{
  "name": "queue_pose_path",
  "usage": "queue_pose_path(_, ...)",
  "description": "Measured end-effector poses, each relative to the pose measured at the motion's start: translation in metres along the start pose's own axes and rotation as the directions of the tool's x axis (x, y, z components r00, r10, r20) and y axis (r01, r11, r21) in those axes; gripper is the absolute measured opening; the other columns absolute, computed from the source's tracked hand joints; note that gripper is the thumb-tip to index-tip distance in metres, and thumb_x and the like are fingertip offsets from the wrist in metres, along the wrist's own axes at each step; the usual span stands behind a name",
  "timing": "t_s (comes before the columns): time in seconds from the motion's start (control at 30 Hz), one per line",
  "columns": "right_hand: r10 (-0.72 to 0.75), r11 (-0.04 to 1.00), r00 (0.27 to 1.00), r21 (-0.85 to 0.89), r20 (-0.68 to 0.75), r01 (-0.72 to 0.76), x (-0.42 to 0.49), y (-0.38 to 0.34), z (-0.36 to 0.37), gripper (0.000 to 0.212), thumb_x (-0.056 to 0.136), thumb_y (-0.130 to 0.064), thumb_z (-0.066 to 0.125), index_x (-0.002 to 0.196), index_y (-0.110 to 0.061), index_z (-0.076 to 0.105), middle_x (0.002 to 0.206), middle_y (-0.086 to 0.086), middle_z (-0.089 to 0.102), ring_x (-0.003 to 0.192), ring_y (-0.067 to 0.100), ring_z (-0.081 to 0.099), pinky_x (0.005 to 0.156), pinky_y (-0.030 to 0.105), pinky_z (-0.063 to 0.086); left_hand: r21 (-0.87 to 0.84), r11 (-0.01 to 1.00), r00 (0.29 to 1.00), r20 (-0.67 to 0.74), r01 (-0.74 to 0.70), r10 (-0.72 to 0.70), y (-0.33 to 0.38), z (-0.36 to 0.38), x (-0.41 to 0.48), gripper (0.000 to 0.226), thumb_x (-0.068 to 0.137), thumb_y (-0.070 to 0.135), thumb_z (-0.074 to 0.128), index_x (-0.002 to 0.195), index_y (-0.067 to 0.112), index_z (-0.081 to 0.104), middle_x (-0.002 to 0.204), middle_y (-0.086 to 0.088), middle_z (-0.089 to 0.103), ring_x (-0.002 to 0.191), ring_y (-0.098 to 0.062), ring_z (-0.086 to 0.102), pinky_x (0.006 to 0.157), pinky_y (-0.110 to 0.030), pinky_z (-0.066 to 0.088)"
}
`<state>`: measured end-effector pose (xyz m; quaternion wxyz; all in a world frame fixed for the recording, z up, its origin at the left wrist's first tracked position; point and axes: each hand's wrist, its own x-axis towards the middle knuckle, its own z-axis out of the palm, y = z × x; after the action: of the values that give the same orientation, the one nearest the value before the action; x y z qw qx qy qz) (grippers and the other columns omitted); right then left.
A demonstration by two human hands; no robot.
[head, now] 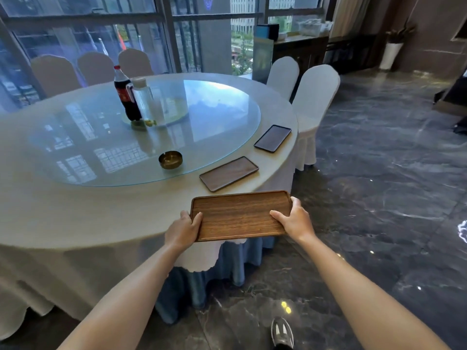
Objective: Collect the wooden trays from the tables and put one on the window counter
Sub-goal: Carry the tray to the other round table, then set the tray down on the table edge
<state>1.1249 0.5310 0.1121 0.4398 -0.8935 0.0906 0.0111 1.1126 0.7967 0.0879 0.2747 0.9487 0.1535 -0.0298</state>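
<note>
The left hand [185, 227] and right hand [293, 219] each clamp a short end of a wooden tray [240, 215], thumbs on top, holding it over the worktop's [75, 218] near edge. It is empty. Collecting looks under way: a second tray [229, 173] and a third tray [273, 138], both bare, lie along the right edge. Next, probably, stack the held tray on those. The window counter [300, 39] stands well apart.

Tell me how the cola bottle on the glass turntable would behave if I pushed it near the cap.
The cola bottle stands tall on a narrow base, so it would probably tip rather than slide. It looks nearly full, so likely heavy. The glass turntable may turn underneath.
</note>
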Motion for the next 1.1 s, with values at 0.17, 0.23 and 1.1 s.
queue_pose_path(0.17, -0.030, 0.999, 0.993, -0.015, 0.110, 0.031, 0.105, 0.009, 0.003, 0.073, 0.084, -0.036, 0.065, 0.140, -0.008, 0.028, 0.132, 0.013, 0.052, 0.118, 0.028, 0.052, 0.096, 0.039, 0.046, -0.023, 0.992, 0.991, -0.052, 0.126, -0.127, 0.030, 0.031, 0.069, 0.047, 0.096, 0.044, 0.031, 0.108, 0.002, 0.049, 0.112, -0.023, 0.063, 0.104, -0.038, 0.058, 0.076, -0.037, 0.040)
queue_pose_path(0.23, -0.028, 0.999, 0.989, -0.024, 0.147, 0.032, 0.143, 0.012, 0.001, 0.072, 0.084, -0.037, 0.064, 0.140, -0.009, 0.029, 0.132, 0.013, 0.052, 0.117, 0.028, 0.052, 0.095, 0.040, 0.046, -0.026, 0.984, 0.981, -0.075, 0.177, -0.179, 0.046, 0.042, 0.091, 0.046, 0.096, 0.043, 0.030, 0.105, 0.002, 0.050, 0.111, -0.023, 0.063, 0.103, -0.038, 0.058, 0.075, -0.036, 0.039)
queue_pose_path(1.1, -0.045, 0.919, 0.948, -0.360, 0.316, 0.164, 0.385, -0.006, 0.102, 0.031, 0.100, -0.019, 0.022, 0.106, -0.004, 0.049, 0.093, 0.017, 0.060, 0.075, 0.027, 0.049, 0.065, 0.034, 0.037, 0.073, 0.899, 0.902, -0.062, 0.432, -0.428, 0.045, 0.092, 0.249, 0.042, 0.100, 0.030, 0.021, 0.108, 0.001, 0.050, 0.109, -0.026, 0.064, 0.099, -0.042, 0.059, 0.077, -0.040, 0.044)
